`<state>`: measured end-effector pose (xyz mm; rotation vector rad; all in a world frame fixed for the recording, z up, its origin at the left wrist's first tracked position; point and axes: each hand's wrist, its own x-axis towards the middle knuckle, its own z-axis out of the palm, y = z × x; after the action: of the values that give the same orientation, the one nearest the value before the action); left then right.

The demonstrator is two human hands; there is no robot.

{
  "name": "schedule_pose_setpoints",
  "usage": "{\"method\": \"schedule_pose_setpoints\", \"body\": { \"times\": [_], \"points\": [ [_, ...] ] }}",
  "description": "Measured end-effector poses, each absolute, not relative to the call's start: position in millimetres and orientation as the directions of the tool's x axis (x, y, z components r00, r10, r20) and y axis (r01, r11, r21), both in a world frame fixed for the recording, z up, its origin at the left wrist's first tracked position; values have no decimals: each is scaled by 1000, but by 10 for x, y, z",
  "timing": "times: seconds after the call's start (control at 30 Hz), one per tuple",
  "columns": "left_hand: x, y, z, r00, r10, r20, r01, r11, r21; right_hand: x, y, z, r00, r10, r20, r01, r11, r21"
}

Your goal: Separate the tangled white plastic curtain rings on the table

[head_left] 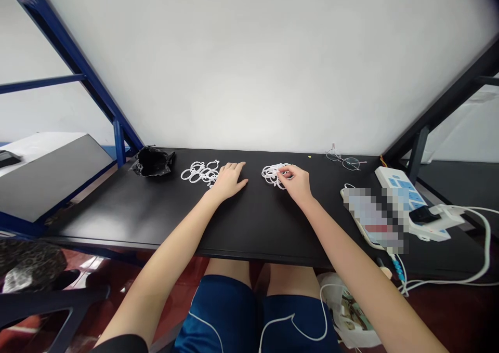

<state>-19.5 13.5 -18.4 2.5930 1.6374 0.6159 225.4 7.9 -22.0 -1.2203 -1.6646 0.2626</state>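
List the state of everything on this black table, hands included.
Left white loops: spread out, overlapping
Right white loops: heaped together
Left hand: open, palm down
Right hand: fingers curled at the right heap, grip unclear
Black bag: open, crumpled
Glasses: lying down
Phone: flat, screen obscured
Power strip: plugged into

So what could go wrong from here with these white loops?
The overlapping loops by the right hand could snag each other if one is pulled. The left hand, at the edge of the other pile, could nudge loops away. The white cable below the right forearm might catch on it.
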Motion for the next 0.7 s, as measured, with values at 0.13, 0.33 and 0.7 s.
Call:
{"method": "schedule_pose_setpoints", "body": {
  "times": [0.13,0.33,0.7],
  "points": [
    [-188,131,-189,297,922,247,911,-352,218,2252,66,-215,32,819,573,590,447,-672],
    [-206,154,-210,157,977,145,948,-190,257,2260,82,-233,23,808,589,597,461,-656],
    [-266,153,-105,7,992,130,969,-38,244,2248,75,-231,21,794,607,609,472,-637]
  ]
}}
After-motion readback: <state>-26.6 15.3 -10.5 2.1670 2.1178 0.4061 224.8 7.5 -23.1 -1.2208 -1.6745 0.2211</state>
